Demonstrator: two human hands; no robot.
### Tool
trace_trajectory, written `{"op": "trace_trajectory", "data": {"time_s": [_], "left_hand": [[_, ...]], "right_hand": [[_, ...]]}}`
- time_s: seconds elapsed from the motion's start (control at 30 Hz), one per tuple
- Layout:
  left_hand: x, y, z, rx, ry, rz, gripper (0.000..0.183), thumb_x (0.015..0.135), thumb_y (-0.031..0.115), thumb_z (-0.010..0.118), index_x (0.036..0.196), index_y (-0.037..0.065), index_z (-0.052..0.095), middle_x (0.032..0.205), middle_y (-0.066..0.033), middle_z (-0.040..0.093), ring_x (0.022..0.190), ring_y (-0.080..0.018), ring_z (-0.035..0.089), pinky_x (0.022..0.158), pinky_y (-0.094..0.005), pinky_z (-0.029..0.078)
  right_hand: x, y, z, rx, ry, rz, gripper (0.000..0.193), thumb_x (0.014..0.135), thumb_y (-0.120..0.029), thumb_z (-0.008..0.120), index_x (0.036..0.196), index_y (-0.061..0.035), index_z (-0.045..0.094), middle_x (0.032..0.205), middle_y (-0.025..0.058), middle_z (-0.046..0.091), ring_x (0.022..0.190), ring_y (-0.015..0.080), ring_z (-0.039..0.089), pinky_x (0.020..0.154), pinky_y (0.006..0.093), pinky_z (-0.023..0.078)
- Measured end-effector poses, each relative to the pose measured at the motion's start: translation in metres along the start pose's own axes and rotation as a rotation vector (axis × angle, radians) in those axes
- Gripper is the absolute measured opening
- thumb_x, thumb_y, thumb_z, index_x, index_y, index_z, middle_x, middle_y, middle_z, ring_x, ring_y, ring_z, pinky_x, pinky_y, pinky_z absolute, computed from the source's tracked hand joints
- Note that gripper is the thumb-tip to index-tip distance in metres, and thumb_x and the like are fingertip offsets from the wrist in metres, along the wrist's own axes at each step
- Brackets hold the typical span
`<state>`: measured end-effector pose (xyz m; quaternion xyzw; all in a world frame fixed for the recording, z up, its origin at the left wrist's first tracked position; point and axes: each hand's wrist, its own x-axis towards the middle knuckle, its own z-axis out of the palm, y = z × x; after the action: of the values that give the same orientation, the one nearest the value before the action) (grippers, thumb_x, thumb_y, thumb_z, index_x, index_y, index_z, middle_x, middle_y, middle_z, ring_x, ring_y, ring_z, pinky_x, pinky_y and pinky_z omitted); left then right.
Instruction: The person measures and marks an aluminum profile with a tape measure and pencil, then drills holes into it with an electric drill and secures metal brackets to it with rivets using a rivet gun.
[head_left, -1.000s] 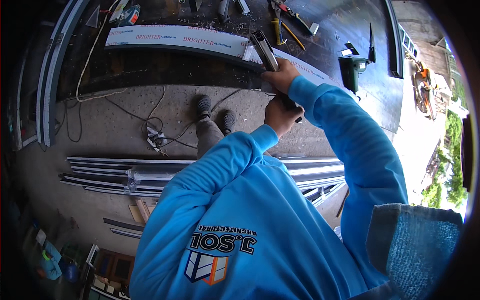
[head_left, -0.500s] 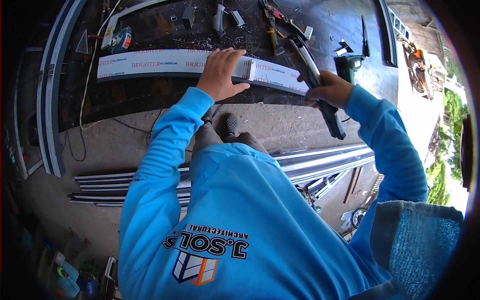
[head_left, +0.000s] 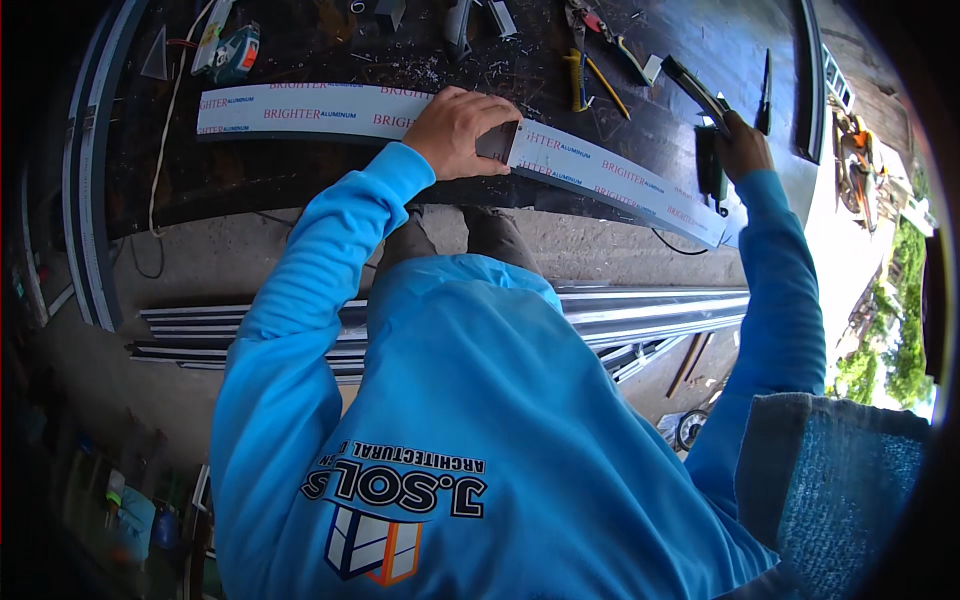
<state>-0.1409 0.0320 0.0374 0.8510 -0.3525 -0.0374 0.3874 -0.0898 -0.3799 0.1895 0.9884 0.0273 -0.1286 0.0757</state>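
Well to the left of my left hand point(head_left: 460, 130) I see long dark profiles point(head_left: 92, 180), then a pale cable point(head_left: 160, 160) trailing over the counter point(head_left: 290, 175), and a teal power tool point(head_left: 237, 55) beyond and left of the hand. A long bar in white printed film point(head_left: 290, 112) lies along the counter, passing beneath that hand and reaching out to both sides. My left thumb and fingers grasp a short metal piece point(head_left: 497, 145) set across it. Below the hand, past the counter's near edge, a blue-clothed torso point(head_left: 480, 380) blocks part of a stack of long profiles point(head_left: 650, 305) from me. Between my hands, on the far side of the bar, lie yellow-handled pliers point(head_left: 577, 80) and a yellow pencil point(head_left: 610, 92). A green drill point(head_left: 710, 168) sits just left of my right hand point(head_left: 750, 150), crowding the bar's right end. That hand is clenched round a long dark tool point(head_left: 697, 87), slanting up and leftward; I cannot tell whether it touches the drill. Farther right stands a ladder point(head_left: 838, 78).
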Motion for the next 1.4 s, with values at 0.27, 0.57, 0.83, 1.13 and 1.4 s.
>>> {"op": "trace_trajectory", "data": {"time_s": [0.27,0.57,0.83,1.13,1.4], "left_hand": [[0.002,0.004,-0.003,0.13,-0.096,-0.032,0.072,0.065,0.035,0.086,0.128,0.019,0.055,0.132,-0.0029,0.057,0.122,-0.0262,0.053,0.108,-0.0444,0.035],[-0.007,0.019,0.001,0.101,-0.059,-0.15,0.076,0.062,0.038,0.087,0.129,0.019,0.055,0.133,-0.0027,0.057,0.121,-0.0247,0.054,0.107,-0.0428,0.036],[-0.003,0.016,0.003,0.069,-0.02,-0.07,0.071,0.067,0.035,0.083,0.13,0.018,0.055,0.132,-0.0022,0.058,0.121,-0.0235,0.053,0.107,-0.043,0.035],[-0.011,0.013,0.0,0.069,-0.011,-0.067,0.073,0.069,0.041,0.082,0.132,0.015,0.054,0.133,-0.006,0.057,0.122,-0.0265,0.052,0.106,-0.0445,0.035],[-0.006,0.011,0.004,0.066,0.028,-0.031,0.077,0.068,0.05,0.082,0.129,0.013,0.055,0.131,-0.0073,0.058,0.12,-0.0269,0.054,0.105,-0.0444,0.036]], "right_hand": [[0.056,0.102,0.154,-0.013,0.295,0.616,0.099,0.066,-0.044,0.08,0.146,-0.0085,0.034,0.143,0.0219,0.039,0.134,0.0354,0.036,0.109,0.0457,0.034],[0.056,0.137,0.188,0.312,0.153,1.051,0.122,0.054,-0.042,0.088,0.143,0.0054,0.02,0.134,0.0236,0.044,0.12,0.0375,0.049,0.106,0.0414,0.041],[-0.032,0.292,0.166,1.033,0.324,0.839,0.081,0.068,-0.024,0.082,0.132,0.0026,0.041,0.119,0.0198,0.061,0.102,0.027,0.062,0.087,0.0359,0.052],[-0.211,0.054,-0.039,1.361,-0.036,0.433,0.079,0.066,-0.019,0.072,0.136,0.0038,0.043,0.121,0.0187,0.061,0.105,0.0289,0.063,0.09,0.0375,0.05],[-0.153,-0.175,-0.1,0.94,-0.48,-0.059,0.089,0.057,-0.008,0.062,0.142,0.0003,0.04,0.12,0.0233,0.063,0.114,0.0352,0.063,0.099,0.0395,0.046]]}}
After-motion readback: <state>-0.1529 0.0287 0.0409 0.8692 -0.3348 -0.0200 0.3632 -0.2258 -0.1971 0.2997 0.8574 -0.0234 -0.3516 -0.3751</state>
